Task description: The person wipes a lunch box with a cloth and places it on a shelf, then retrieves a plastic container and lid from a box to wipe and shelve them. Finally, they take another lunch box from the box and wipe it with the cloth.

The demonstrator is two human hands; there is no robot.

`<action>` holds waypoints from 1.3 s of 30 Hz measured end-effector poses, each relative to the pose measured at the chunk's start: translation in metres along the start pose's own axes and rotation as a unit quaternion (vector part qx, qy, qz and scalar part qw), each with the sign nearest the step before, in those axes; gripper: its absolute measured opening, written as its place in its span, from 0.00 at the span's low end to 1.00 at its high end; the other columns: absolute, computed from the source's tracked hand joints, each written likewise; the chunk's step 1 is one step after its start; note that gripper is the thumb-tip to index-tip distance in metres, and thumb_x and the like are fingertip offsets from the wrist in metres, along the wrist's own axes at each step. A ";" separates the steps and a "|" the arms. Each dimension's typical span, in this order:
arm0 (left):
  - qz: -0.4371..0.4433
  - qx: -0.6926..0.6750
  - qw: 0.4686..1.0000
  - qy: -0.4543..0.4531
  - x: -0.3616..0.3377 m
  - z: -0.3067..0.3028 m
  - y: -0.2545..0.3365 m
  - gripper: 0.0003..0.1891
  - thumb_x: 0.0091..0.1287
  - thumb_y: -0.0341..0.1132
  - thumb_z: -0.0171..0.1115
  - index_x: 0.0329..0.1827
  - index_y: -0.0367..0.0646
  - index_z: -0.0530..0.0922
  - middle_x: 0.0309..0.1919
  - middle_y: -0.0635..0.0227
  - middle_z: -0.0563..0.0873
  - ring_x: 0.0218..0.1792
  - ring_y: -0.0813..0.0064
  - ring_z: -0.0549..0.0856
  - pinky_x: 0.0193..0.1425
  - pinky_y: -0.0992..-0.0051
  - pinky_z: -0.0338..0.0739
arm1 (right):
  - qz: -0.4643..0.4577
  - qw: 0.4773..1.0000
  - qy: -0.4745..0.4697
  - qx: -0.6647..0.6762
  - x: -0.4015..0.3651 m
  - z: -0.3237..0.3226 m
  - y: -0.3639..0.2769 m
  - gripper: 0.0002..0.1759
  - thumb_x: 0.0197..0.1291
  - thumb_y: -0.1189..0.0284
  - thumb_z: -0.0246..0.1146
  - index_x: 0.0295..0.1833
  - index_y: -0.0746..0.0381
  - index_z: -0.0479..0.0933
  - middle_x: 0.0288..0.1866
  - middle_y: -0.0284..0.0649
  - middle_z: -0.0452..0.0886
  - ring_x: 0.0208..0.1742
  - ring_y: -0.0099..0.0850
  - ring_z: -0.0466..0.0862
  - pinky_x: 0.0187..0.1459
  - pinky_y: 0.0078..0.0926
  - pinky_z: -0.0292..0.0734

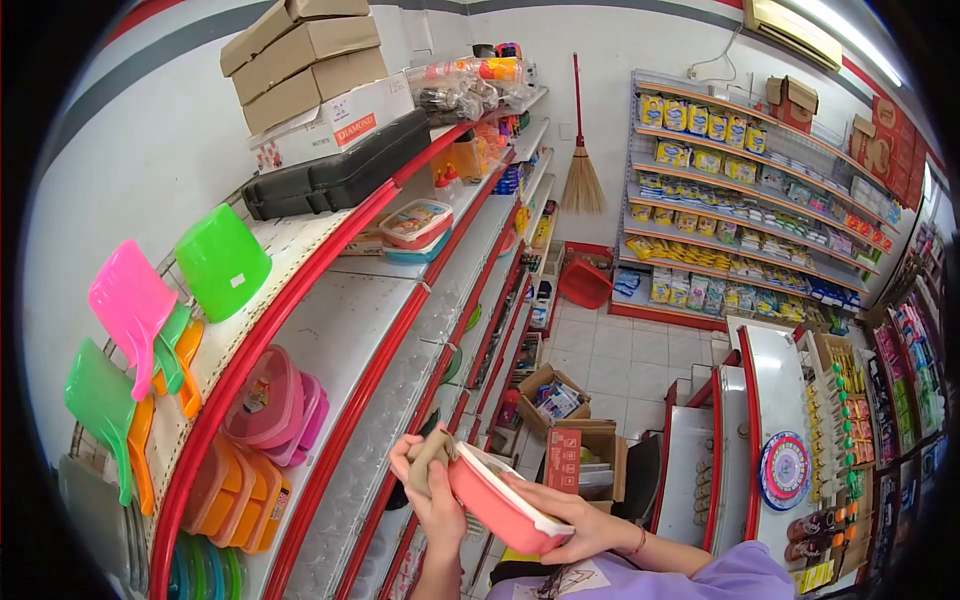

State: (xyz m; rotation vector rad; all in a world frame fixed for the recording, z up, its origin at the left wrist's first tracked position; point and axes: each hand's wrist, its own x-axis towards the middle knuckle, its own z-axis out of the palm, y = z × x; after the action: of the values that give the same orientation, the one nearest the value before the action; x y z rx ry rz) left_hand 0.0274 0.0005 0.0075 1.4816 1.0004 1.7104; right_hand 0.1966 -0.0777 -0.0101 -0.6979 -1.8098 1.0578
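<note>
In front of my chest is a coral-pink plastic food container (pixel 500 508) with a whitish lid, tilted on its side. My right hand (pixel 575 520) grips its right end, the fingers lying over the lid and the thumb below. A folded beige-grey cloth (pixel 431 464) is bunched in my left hand (pixel 438 505), whose fingers are closed around it. The cloth is up against the container's left end. To the left, pink tubs (pixel 268 400) and orange divided containers (pixel 235 490) stand on the shelf.
Green and pink dippers (pixel 130 290) line the top shelf at left. A black case (pixel 340 165) and cardboard boxes sit farther along. Open cartons (pixel 552 395) stand on the aisle floor. A broom (pixel 582 180) hangs on the back wall, beside stocked shelves (pixel 740 190).
</note>
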 end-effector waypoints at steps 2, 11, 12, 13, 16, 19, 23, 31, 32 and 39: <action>-0.005 -0.019 0.999 0.033 0.003 0.008 -0.006 0.18 0.68 0.39 0.47 0.49 0.30 0.73 0.48 0.63 0.64 0.46 0.72 0.71 0.54 0.71 0.65 | 0.011 1.000 -0.005 0.013 -0.003 -0.004 0.006 0.50 0.38 0.78 0.67 0.71 0.64 0.52 0.74 0.46 0.50 0.74 0.40 0.52 0.70 0.36 0.48; 0.078 0.060 0.990 -0.100 -0.008 0.027 0.016 0.23 0.59 0.32 0.48 0.59 0.36 0.70 0.61 0.48 0.67 0.62 0.48 0.67 0.65 0.59 0.58 | 0.066 0.964 0.166 0.195 -0.020 0.007 0.024 0.34 0.41 0.77 0.71 0.57 0.63 0.67 0.47 0.32 0.76 0.45 0.18 0.75 0.47 0.20 0.72; 0.103 0.094 0.984 -0.110 -0.009 0.030 0.018 0.24 0.58 0.32 0.49 0.59 0.37 0.70 0.62 0.49 0.67 0.63 0.47 0.65 0.66 0.57 0.56 | 0.067 0.958 0.184 0.207 -0.016 0.009 0.020 0.34 0.41 0.77 0.71 0.58 0.63 0.67 0.47 0.32 0.76 0.45 0.18 0.75 0.47 0.20 0.72; 0.127 0.128 0.976 -0.118 -0.012 0.031 0.020 0.24 0.57 0.32 0.49 0.60 0.39 0.71 0.63 0.50 0.66 0.64 0.46 0.63 0.67 0.55 0.54 | 0.069 0.952 0.201 0.220 -0.013 0.012 0.017 0.35 0.41 0.78 0.70 0.58 0.63 0.66 0.48 0.32 0.76 0.46 0.18 0.75 0.48 0.20 0.72; 0.198 0.193 0.944 -0.178 -0.026 0.039 0.016 0.28 0.47 0.35 0.56 0.57 0.50 0.76 0.65 0.56 0.65 0.64 0.49 0.61 0.65 0.53 0.52 | 0.064 0.950 0.206 0.224 -0.013 0.007 0.032 0.39 0.41 0.78 0.71 0.62 0.63 0.63 0.52 0.34 0.75 0.50 0.20 0.74 0.50 0.23 0.73; 0.321 0.279 0.837 -0.344 -0.044 0.036 0.020 0.28 0.39 0.43 0.62 0.50 0.53 0.81 0.63 0.57 0.66 0.58 0.55 0.64 0.64 0.56 0.51 | 0.050 0.944 0.206 0.252 -0.013 -0.007 0.043 0.43 0.40 0.78 0.72 0.64 0.63 0.60 0.57 0.35 0.72 0.54 0.22 0.74 0.54 0.26 0.72; 0.313 0.280 0.891 -0.174 -0.046 0.033 -0.009 0.30 0.44 0.42 0.64 0.57 0.56 0.77 0.52 0.60 0.68 0.53 0.59 0.66 0.60 0.61 0.54 | 0.056 0.933 0.151 0.321 -0.020 -0.022 0.036 0.45 0.43 0.75 0.71 0.67 0.62 0.56 0.63 0.37 0.67 0.63 0.26 0.67 0.62 0.30 0.65; 0.243 0.304 0.883 -0.264 -0.020 0.046 0.026 0.33 0.46 0.35 0.61 0.62 0.58 0.72 0.61 0.65 0.68 0.55 0.58 0.65 0.60 0.60 0.55 | 0.067 0.879 0.312 0.355 -0.003 -0.004 0.045 0.49 0.51 0.45 0.63 0.69 0.61 0.52 0.67 0.40 0.61 0.67 0.29 0.61 0.65 0.34 0.60; 0.271 0.335 0.839 -0.333 -0.028 0.045 0.035 0.33 0.45 0.34 0.61 0.62 0.59 0.73 0.62 0.68 0.68 0.55 0.59 0.65 0.60 0.60 0.55 | 0.077 0.849 0.320 0.414 -0.005 -0.011 0.028 0.48 0.48 0.44 0.64 0.68 0.59 0.55 0.67 0.40 0.62 0.66 0.33 0.66 0.63 0.38 0.65; 0.209 0.365 0.873 -0.245 -0.033 0.027 -0.001 0.30 0.50 0.40 0.61 0.62 0.58 0.72 0.62 0.73 0.70 0.54 0.64 0.67 0.58 0.62 0.54 | 0.034 0.860 0.315 0.401 -0.013 -0.031 0.024 0.41 0.51 0.54 0.67 0.64 0.64 0.58 0.59 0.40 0.70 0.58 0.30 0.73 0.56 0.32 0.73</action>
State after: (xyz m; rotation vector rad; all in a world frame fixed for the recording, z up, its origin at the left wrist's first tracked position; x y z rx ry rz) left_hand 0.0590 -0.0235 -0.0078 2.6209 1.1473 1.1064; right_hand 0.2307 -0.0649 -0.0292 -0.4911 -0.6789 1.3016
